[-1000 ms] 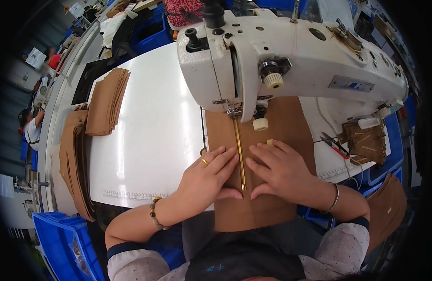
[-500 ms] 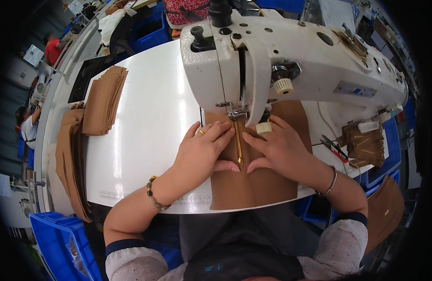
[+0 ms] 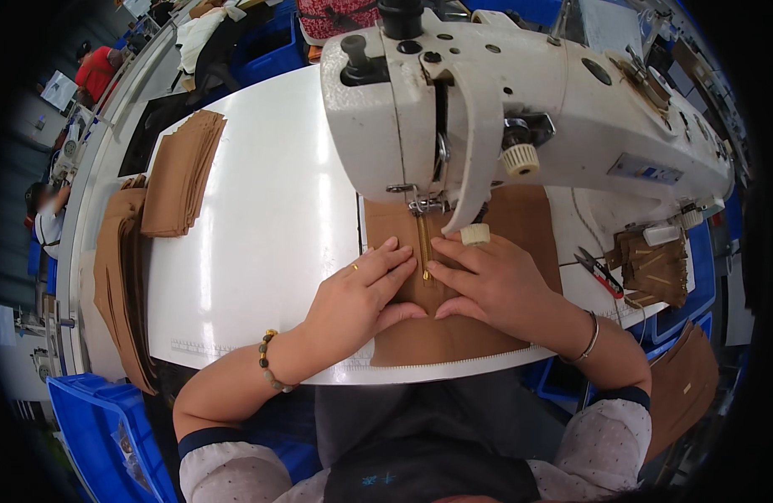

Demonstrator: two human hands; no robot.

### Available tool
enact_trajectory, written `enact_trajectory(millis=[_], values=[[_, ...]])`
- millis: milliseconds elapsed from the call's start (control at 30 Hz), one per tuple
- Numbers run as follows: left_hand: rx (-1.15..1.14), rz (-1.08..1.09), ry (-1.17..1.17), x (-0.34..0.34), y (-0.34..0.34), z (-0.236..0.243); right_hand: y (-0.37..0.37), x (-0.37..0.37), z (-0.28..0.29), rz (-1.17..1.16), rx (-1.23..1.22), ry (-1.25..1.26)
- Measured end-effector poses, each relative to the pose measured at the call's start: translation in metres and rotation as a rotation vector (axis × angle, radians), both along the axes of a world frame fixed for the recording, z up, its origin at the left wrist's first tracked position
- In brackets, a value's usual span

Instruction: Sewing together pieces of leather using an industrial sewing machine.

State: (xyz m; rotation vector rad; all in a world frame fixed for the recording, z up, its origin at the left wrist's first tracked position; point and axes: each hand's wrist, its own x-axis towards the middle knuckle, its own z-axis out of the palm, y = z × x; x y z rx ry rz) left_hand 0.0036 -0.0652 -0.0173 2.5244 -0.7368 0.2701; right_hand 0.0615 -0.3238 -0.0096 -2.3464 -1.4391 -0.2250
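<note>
Left hand (image 3: 357, 293), fingers slightly spread, touched brown fabric (image 3: 437, 344) at the gold strip (image 3: 425, 247)'s nine o'clock. Right hand (image 3: 505, 281) did likewise at three.

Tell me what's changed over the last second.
Brown fabric slid forward, away from the person, under the sewing machine; less gold strip shows. Left hand and right hand are still on the fabric; scissors and stacked cloth stayed put.

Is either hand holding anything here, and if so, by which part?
Nothing appears gripped: the left hand and right hand rest on the brown fabric, fingers on either side of the gold strip.
</note>
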Motion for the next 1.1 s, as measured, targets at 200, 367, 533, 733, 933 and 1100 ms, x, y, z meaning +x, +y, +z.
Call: enact_trajectory(millis=[200,367,533,733,933,1100], values=[[-0.007,-0.028,-0.012,-0.006,-0.007,0.000,-0.001,0.001,0.002,0.012,-0.013,0.020],[0.035,-0.070,-0.032,-0.003,-0.007,0.003,0.001,0.000,0.003,-0.001,-0.036,-0.022],[0.062,-0.084,-0.045,0.002,-0.004,0.005,0.003,0.001,0.003,0.010,0.025,-0.013],[0.045,-0.064,-0.093,0.020,-0.003,0.005,0.008,0.017,0.001,-0.035,-0.026,-0.053],[0.049,0.002,-0.018,0.031,-0.002,0.004,0.007,0.027,-0.008,-0.083,0.021,-0.016],[0.064,0.028,-0.053,0.035,0.000,0.000,0.010,0.029,-0.008,-0.084,0.004,-0.140]])
